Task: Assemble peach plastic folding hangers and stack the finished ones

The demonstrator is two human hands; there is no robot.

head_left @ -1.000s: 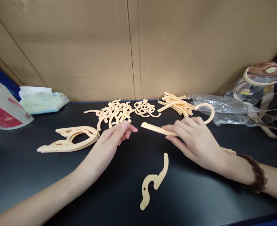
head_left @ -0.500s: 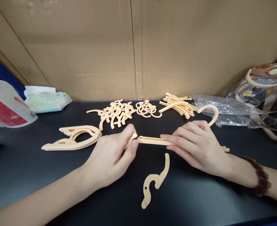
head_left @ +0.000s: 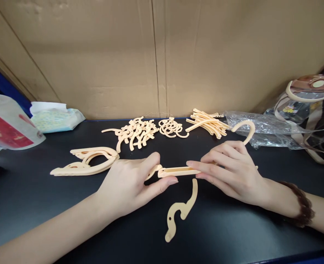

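My right hand (head_left: 230, 168) is closed on a partly assembled beige plastic hanger (head_left: 178, 171); its slotted arm points left and its hook rises behind my fingers. My left hand (head_left: 134, 183) pinches a curved beige hanger piece (head_left: 154, 169), mostly hidden in the fingers. That piece's tip is close to the end of the slotted arm; whether they touch I cannot tell. The left thumb lies stretched beneath the arm's end. A loose S-shaped hanger piece (head_left: 174, 212) lies on the black table in front of my hands. Left of my left hand rest folded hangers (head_left: 87, 169).
Along the back lie a pile of curved pieces (head_left: 139, 132), a pile of hooks (head_left: 170, 127) and a stack of straight arms (head_left: 208, 123). A clear plastic bag (head_left: 272, 128) and a strapped bottle (head_left: 302, 99) are at right; a tissue pack (head_left: 57, 117) and a whitish container (head_left: 13, 123) at left.
The hanger arm's left end has dropped a little and tilted. My left thumb has moved off the curved piece and stretched right under the arm.
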